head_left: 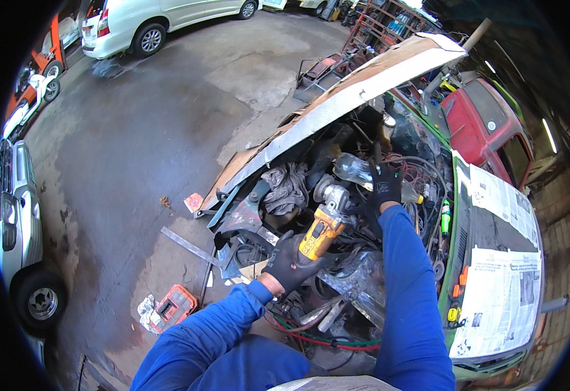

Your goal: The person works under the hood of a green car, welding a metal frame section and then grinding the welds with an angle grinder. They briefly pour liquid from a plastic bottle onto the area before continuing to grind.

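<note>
My left hand (290, 262), in a dark glove, is wrapped around the rear body of a yellow angle grinder (322, 233). The grinder points up and away over the engine bay, and a round disc (324, 188) shows at its metal head. My right hand (385, 187), also gloved, reaches deeper into the bay, to the right of the grinder's head. Its fingers stretch away from me, apart, with nothing plainly held in them. Beside them lies a clear plastic bottle (352, 169). A bunched grey rag (286, 188) rests to the left of the disc.
A long pale panel (356, 91) slants along the bay's far left side. Hoses and red wires crowd the right. Newspaper sheets (496, 293) cover the green bodywork, near a green bottle (446, 217). An orange-red toolbox (175, 305) sits on the floor at left; vehicles stand beyond.
</note>
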The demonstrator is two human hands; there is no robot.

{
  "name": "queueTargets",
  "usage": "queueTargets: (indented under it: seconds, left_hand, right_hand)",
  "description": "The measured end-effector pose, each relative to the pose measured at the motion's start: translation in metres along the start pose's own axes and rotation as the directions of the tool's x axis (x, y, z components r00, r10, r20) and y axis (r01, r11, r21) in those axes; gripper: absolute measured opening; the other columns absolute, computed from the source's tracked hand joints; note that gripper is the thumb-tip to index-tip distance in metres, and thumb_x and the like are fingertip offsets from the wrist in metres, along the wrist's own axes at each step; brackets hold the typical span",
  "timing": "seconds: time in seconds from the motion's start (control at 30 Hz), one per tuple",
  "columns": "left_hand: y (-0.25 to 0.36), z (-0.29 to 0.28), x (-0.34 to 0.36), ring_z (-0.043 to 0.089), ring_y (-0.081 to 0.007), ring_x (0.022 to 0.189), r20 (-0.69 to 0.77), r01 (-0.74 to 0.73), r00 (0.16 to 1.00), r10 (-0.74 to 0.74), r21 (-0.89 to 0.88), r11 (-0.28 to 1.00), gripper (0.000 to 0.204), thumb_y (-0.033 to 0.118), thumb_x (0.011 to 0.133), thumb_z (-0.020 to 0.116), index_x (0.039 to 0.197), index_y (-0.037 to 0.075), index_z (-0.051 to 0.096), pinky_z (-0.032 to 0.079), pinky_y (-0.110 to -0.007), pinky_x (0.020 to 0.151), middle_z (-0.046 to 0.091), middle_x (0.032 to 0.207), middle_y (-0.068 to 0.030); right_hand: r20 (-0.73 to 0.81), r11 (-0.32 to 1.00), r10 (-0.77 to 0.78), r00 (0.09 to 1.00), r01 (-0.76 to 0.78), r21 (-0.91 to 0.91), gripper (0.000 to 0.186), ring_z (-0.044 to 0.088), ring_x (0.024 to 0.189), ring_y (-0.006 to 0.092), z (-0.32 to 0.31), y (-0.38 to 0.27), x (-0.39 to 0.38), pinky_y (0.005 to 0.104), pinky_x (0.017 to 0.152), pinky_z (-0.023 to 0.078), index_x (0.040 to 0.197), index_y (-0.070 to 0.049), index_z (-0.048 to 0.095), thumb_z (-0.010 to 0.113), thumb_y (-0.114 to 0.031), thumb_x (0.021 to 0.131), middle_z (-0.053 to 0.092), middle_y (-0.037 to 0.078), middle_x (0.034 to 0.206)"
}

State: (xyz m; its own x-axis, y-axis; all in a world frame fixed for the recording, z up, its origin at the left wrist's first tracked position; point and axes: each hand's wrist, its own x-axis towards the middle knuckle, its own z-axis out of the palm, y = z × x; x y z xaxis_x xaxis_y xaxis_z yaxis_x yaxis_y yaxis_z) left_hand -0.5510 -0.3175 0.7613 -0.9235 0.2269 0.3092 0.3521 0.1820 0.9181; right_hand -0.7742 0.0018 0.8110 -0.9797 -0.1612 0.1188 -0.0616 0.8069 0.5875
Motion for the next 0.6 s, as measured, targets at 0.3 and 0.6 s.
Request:
queueTargets:
  seconds: [0.3, 0.6]
  left_hand:
    - [-0.010, 0.005, -0.002, 0.065, -0.0414, 0.118, -0.012, -0.037, 0.999, 0.038, 0.087, 0.996, 0.061, 0.044, 0.088, 0.082, 0.130, 0.004, 0.065, 0.032, -0.052, 0.124, 0.071, 0.119, -0.0205]
    - [-0.006, 0.007, 0.000, 0.066, -0.0445, 0.100, -0.121, -0.110, 0.986, 0.118, 0.071, 0.991, 0.051, 0.038, 0.084, 0.086, 0.113, 0.001, 0.068, 0.050, -0.051, 0.094, 0.069, 0.104, -0.0230]
  right_hand:
    - [-0.013, 0.984, 0.100, 0.995, -0.097, 0.150, 0.094, 0.038, 0.152, 0.0383, -0.026, -0.003, -0.045, 0.0656, 0.128, 0.019, 0.169, -0.017, 0.029, 0.075, -0.036, 0.089, 0.040, 0.016, 0.164]
    - [-0.161, 0.866, 0.293, 0.942, -0.191, 0.462, 0.097, 0.032, 0.155, 0.0432, -0.030, -0.016, -0.077, 0.0675, 0.127, 0.016, 0.169, -0.017, 0.031, 0.072, -0.058, 0.091, 0.036, 0.020, 0.168]
